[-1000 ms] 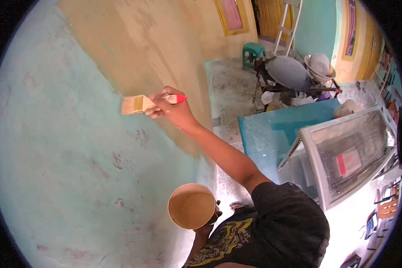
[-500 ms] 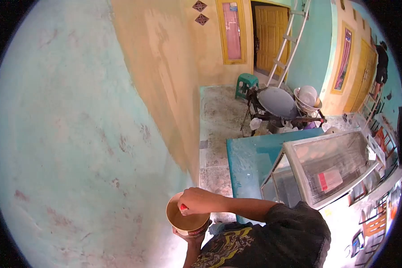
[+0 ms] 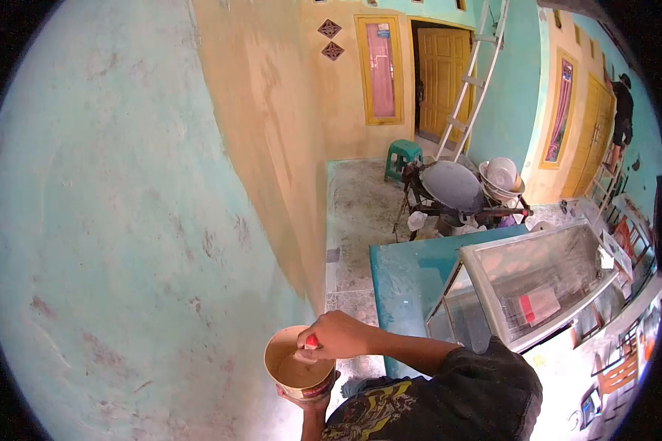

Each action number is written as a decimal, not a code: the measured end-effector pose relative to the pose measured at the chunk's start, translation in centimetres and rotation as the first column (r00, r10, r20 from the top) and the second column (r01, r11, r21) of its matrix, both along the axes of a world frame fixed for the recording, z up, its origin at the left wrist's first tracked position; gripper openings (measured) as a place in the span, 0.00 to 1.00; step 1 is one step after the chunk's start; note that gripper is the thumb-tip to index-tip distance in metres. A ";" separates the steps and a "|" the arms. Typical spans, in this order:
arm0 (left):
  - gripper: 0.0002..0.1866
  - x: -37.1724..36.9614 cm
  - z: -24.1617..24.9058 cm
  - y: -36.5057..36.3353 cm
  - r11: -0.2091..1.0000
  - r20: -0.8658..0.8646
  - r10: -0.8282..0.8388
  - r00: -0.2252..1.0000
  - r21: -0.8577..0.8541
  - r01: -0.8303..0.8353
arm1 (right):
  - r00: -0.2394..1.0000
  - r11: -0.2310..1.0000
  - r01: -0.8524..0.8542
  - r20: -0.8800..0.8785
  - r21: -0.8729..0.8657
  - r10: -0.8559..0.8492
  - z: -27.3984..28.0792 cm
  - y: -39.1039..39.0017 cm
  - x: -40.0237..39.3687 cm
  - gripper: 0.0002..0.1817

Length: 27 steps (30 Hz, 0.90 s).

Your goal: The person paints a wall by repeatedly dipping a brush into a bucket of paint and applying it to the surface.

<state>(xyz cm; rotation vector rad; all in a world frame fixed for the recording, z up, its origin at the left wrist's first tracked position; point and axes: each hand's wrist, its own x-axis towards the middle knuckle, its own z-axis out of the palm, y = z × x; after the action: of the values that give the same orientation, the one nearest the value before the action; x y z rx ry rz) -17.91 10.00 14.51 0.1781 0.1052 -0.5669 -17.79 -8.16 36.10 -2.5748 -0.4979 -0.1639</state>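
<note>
Right hand [image 3: 338, 334] dips brush [image 3: 310, 342] into held cup [image 3: 296, 365]

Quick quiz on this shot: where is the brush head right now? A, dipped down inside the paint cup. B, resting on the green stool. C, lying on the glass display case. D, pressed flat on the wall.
A: the right hand holds the red-handled brush down inside the paint cup, which the left hand supports from below.

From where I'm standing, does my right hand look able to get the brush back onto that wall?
Probably yes: the right hand holds the brush dipped in the cup, and the wall stands close alongside, with nothing between.
</note>
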 end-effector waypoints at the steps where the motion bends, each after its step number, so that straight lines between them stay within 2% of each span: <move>1: 0.50 -0.1 0.4 0.0 0.997 0.039 0.017 0.999 0.072 -0.020 | 0.999 1.000 0.030 -0.027 -0.005 -0.030 0.2 -0.1 -0.2 0.22; 4: 0.50 -0.3 1.3 -0.3 0.980 0.115 0.028 0.993 0.191 -0.049 | 0.997 0.998 0.068 -0.031 -0.017 -0.068 -2.2 0.0 0.5 0.21; 7: 0.50 0.1 0.7 -0.3 0.990 0.092 0.017 0.996 0.138 -0.030 | 0.999 0.999 0.003 0.044 -0.038 -0.001 -5.1 0.6 1.2 0.18; 10: 0.50 0.5 -0.1 0.0 0.993 0.055 -0.004 0.998 0.120 -0.002 | 0.999 0.979 -0.031 0.037 -0.201 0.039 -5.4 1.3 1.5 0.16; 13: 0.50 0.4 -0.1 0.2 0.988 0.060 -0.026 0.998 0.153 0.017 | 0.997 0.959 -0.041 0.047 -0.280 0.057 -5.9 1.3 1.8 0.16; 16: 0.50 0.3 0.5 0.5 0.987 0.045 -0.005 0.999 0.160 -0.003 | 0.999 0.999 -0.052 0.013 -0.013 0.052 -3.9 0.3 0.9 0.18; 19: 0.48 -0.2 1.9 0.4 0.993 -0.037 0.029 0.999 0.118 -0.024 | 0.998 0.997 0.026 -0.061 0.076 -0.021 0.0 -0.6 -0.6 0.20; 20: 0.48 -0.3 2.1 0.5 0.994 -0.043 0.032 0.999 0.104 -0.027 | 1.000 0.989 0.018 0.015 0.146 -0.021 -0.5 -1.0 -0.7 0.21; 22: 0.49 -0.1 1.6 0.7 0.993 -0.057 0.056 0.997 0.106 -0.050 | 0.999 0.978 0.052 -0.028 0.202 -0.047 -0.1 -1.5 -1.2 0.21; 25: 0.49 0.1 0.6 1.1 0.996 0.047 0.018 0.999 0.085 -0.022 | 0.996 0.951 0.079 -0.053 0.298 -0.066 -0.7 -2.2 -1.3 0.19; 27: 0.50 0.0 1.0 1.2 0.994 -0.050 0.021 0.999 -0.111 -0.026 | 0.989 0.907 0.134 -0.111 0.400 -0.097 -0.9 -2.6 -1.6 0.18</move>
<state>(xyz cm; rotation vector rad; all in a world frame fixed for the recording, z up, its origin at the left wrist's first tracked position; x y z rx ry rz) -17.95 11.23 15.49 0.0547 0.1222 -0.5521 -19.35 -10.71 35.17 -2.1892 -0.2448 -0.1729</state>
